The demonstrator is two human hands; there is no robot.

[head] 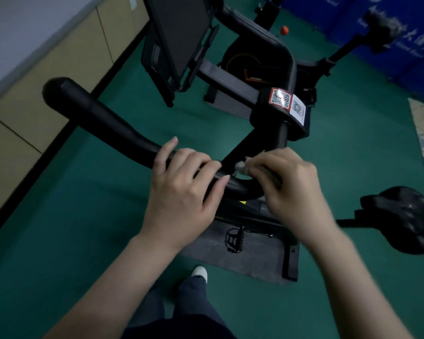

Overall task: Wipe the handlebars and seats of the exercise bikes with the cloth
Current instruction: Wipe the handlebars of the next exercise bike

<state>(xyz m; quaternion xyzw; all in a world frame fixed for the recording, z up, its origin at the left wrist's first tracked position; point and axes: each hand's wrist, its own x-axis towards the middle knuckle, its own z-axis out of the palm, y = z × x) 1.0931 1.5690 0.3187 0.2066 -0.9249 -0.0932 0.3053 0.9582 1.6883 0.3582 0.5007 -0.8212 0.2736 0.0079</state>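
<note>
A black exercise bike stands in front of me. Its black handlebar (103, 118) curves from the upper left down to the middle. My left hand (184, 189) grips the lower bend of that handlebar, fingers curled over it. Just to the right, my right hand (289, 189) holds a small pale cloth (242, 167) against the bar by the stem; the hand is blurred. The bike's black seat (402, 216) sits at the right edge. A dark screen (181, 33) is mounted above the bars.
Green floor surrounds the bike, whose base rests on a grey mat (255, 255) with a pedal (234, 239) over it. A second bike's seat (382, 28) is at the upper right by blue panels. A beige wall (47, 69) runs along the left. My legs and shoe (200, 272) show below.
</note>
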